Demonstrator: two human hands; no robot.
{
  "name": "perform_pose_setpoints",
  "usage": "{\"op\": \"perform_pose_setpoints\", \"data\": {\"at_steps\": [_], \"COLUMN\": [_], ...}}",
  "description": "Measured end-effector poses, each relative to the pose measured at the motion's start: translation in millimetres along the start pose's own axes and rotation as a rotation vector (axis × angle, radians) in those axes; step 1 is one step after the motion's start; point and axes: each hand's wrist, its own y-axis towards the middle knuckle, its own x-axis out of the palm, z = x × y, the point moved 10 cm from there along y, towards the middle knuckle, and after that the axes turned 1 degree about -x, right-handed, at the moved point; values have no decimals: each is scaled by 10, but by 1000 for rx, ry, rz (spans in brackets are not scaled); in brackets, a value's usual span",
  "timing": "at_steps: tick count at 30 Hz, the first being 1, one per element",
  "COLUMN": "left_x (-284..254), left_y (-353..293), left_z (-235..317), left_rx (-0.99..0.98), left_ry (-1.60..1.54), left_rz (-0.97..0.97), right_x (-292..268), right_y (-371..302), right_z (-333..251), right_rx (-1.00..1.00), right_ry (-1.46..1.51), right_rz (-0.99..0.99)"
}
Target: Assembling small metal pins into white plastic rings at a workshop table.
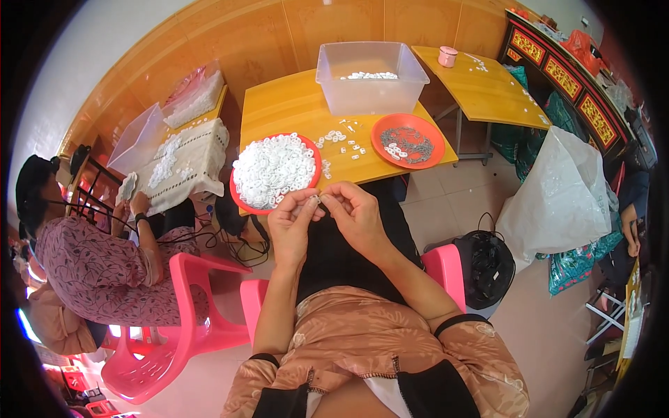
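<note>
My left hand [287,226] and right hand [357,219] meet at the fingertips, thumbs and forefingers pinched together on one small piece [319,199], the other fingers curled. It sits in front of me, near the desk [279,104] edge, just beside the red bowl [317,167]. My fingers cover most of it, so I cannot tell which way it points or how its long axis runs. I count two bowls, the red one heaped with white links [272,167], the orange bowl [437,152] holding grey and white bits, and one tub [369,101].
</note>
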Motion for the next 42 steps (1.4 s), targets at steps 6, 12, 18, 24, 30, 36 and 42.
{"op": "perform_pose_setpoints", "data": {"at_steps": [6, 12, 18, 24, 30, 36, 42], "left_x": [-20, -34, -128, -437, -537, -477, -529], "left_y": [1, -2, 36, 115, 94, 87, 92], "left_z": [-42, -79, -137, -62, -58, -64, -176], "left_rx": [-1, -18, -64, -74, -104, -111, -136], "left_ry": [-18, -4, -48, -89, -174, -192, -200], "left_rz": [28, 36, 87, 201, 248, 235, 241], "right_x": [14, -8, -34, -658, -457, -315, -221], "right_y": [4, 8, 64, 550, 1293, 1716, 1790], "right_z": [-12, 21, 251, 763, 1082, 1456, 1675], "right_rx": [-26, -23, 91, 57, -59, -21, -27], "right_ry": [13, -31, 103, -306, -757, -992, -1085], "right_rz": [4, 10, -7, 146, 35, -60, -102]}}
